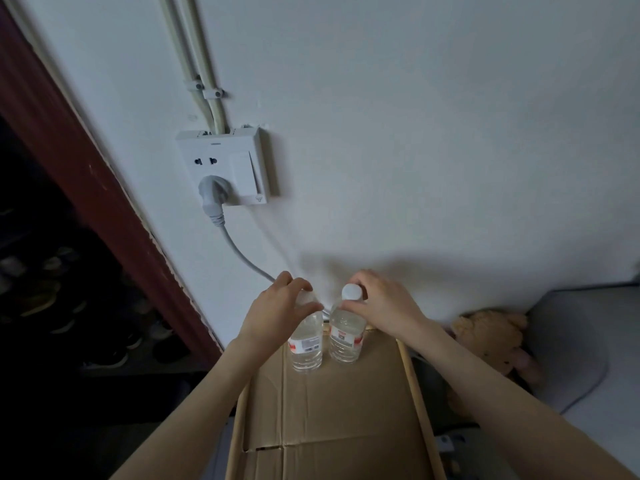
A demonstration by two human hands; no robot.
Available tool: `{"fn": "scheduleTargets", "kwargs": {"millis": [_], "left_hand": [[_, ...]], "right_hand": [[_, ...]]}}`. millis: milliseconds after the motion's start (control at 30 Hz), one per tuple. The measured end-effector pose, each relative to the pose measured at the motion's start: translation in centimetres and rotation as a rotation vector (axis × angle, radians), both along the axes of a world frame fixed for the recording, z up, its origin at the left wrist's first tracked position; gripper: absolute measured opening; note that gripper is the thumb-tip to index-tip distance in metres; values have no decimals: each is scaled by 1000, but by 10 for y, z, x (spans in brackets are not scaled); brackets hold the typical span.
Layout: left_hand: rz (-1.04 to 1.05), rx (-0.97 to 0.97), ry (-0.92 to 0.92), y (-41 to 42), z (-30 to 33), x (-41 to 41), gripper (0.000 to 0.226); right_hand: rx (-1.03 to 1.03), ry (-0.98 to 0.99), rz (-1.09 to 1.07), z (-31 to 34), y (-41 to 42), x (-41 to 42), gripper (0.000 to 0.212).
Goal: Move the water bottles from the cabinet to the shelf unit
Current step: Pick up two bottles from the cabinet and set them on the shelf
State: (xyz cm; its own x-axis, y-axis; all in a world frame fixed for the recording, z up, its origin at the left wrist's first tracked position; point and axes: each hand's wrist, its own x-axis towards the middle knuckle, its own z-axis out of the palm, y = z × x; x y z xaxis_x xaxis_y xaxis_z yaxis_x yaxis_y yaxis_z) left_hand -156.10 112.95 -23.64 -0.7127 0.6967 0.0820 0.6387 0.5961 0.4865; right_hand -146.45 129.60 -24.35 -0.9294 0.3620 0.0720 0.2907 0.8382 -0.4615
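— Cardboard box (332, 420) nearest, two water bottles (344, 336) upright at its far end, nearly touching.

— Left hand (277, 315) and right hand (382, 306) each pinch a cap. A thin grip; one might swing and slip.

— Wall (415, 133) close behind, plugged socket (225, 168) above left; lift straight up.

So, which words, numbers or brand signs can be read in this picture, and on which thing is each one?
No text can be read here.
Left bottle: red and white label with a barcode, print too blurred.
Right bottle: red and white label, print too small.
Wall socket: small mark in the lower corner of its switch, not legible.
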Motion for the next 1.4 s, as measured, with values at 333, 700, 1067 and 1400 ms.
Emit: {"fn": "scheduleTargets", "kwargs": {"millis": [333, 700, 1067, 1400], "left_hand": [[-235, -1, -118, -12, 3, -4, 40], [-88, 21, -62, -5, 1, 0, 36], [-99, 0, -32, -7, -4, 0, 40], [-4, 29, 39, 13, -8, 4, 30]], "right_hand": [[-106, -131, 132, 10, 7, 8, 30], [-121, -111, 146, 10, -1, 2, 35], [-140, -135, 153, 3, -4, 4, 35], [-108, -34, 106, 0, -3, -3, 31]]}}
